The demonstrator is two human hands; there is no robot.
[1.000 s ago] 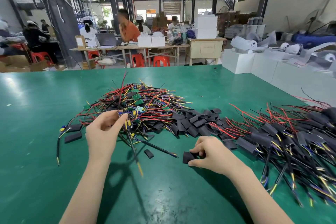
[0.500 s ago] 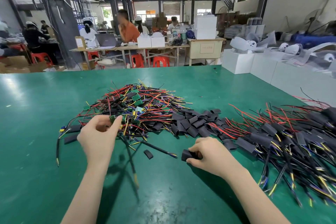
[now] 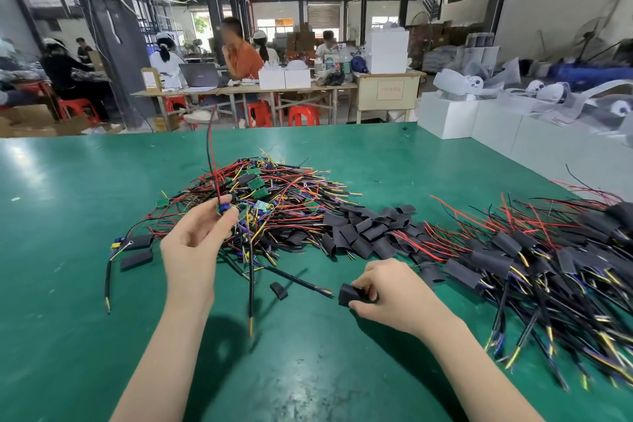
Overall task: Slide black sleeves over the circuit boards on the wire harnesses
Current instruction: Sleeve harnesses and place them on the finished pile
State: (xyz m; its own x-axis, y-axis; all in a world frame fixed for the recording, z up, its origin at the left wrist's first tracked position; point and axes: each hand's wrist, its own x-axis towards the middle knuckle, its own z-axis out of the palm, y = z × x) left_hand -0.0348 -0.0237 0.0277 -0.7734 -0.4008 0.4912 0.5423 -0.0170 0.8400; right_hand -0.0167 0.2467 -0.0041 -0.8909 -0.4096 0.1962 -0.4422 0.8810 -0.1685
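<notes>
Over the green table (image 3: 85, 199), left hand (image 3: 195, 243) has lifted a harness (image 3: 224, 209).

Wire harness (image 3: 224, 207) pinched in left hand (image 3: 195, 243), lifted above the table: small board with blue part at the fingertips, red/black leads sticking up, a black cable hanging down with a yellow tip. Black sleeve (image 3: 351, 295), short flattened tube, gripped in right hand (image 3: 387, 295) low over the table, open end facing left. Unsleeved harness pile (image 3: 274, 195) centre, green boards showing. Loose sleeve pile (image 3: 366, 233) just right of it. Sleeved harnesses (image 3: 534, 260) heaped far right.
</notes>
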